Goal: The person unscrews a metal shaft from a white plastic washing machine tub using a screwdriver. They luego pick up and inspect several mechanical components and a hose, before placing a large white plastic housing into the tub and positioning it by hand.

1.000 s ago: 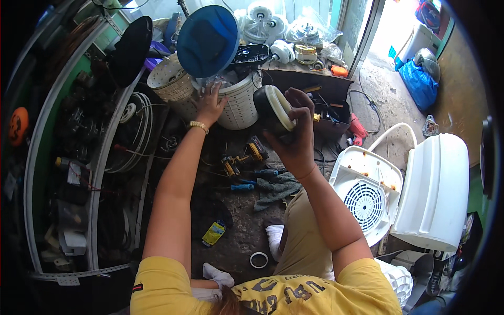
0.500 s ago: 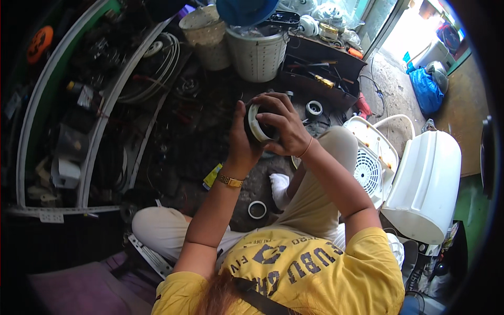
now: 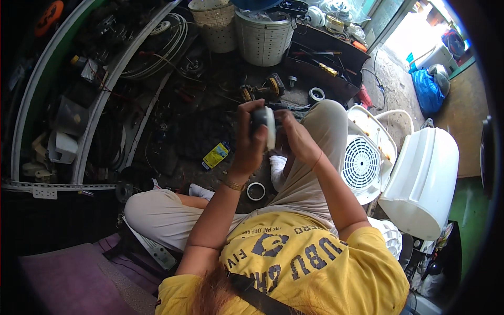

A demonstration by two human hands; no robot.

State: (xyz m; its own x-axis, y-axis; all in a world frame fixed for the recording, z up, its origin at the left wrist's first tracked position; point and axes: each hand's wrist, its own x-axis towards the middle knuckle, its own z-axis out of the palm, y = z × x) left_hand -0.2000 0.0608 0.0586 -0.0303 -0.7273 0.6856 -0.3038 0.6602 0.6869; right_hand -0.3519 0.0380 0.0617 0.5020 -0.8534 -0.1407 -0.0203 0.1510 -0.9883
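Note:
My left hand [image 3: 245, 144] grips a round black part with a white rim [image 3: 265, 126], held edge-on above my lap. My right hand [image 3: 296, 139] is at its white side with fingers curled; what they hold there is hidden. Beyond my hands a yellow-black power drill [image 3: 268, 86] lies on the dark floor [image 3: 173, 168]. A small white-rimmed round piece [image 3: 316, 94] sits right of it. A loose white ring [image 3: 255, 191] and a yellow package [image 3: 215, 155] lie nearer me.
Metal shelving [image 3: 97, 115] with parts and coiled cable stands left. Perforated buckets [image 3: 262, 44] and an open toolbox [image 3: 325, 58] stand at the back. A white appliance casing [image 3: 420, 184] and grille [image 3: 359, 163] are at right, near a blue bag [image 3: 428, 92] by the doorway.
My left hand left the bucket and took hold of the round part, which came toward me and turned edge-on. My right fingers shifted on its white side. The view moved.

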